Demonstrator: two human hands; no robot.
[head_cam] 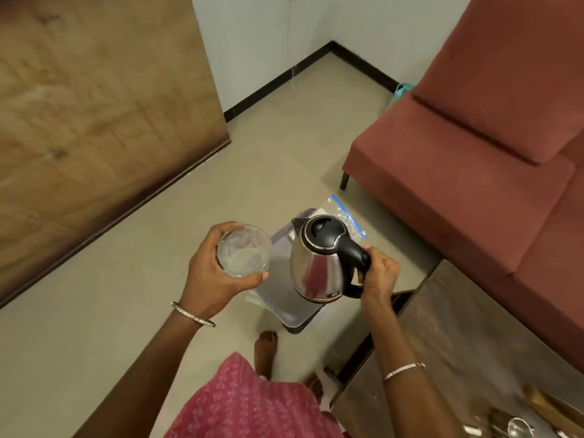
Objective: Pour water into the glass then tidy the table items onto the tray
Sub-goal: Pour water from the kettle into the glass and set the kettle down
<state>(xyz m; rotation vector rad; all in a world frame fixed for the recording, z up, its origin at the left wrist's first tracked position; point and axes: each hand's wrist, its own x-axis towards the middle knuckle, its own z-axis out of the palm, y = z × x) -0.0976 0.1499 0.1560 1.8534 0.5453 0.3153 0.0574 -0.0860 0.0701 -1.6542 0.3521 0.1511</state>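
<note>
Holding the kettle (319, 263) by its black handle with the right grip (377, 275), fingers curled fully round it, presumably to carry the weight and steer the tilt. Keeping it near upright, lid down, spout turned toward the glass (245, 249), near its rim but apart. Cupping that glass in the left grip (211, 276), fingers and thumb wrapped round its wall, mouth up and level, ready to receive. Cannot tell whether any water lies inside: pale and blurred at the bottom. Holding both in the air above the grey tray (284, 301) on the floor, likely so that drips land there. Beyond the tray, a clear zip bag (350, 216) on the floor, then a red sofa (474, 147). At lower right, the surface (458, 336), with blurred metal items (518, 426) waiting to be tidied. Judged: pour about to begin, tidying not yet started.
</note>
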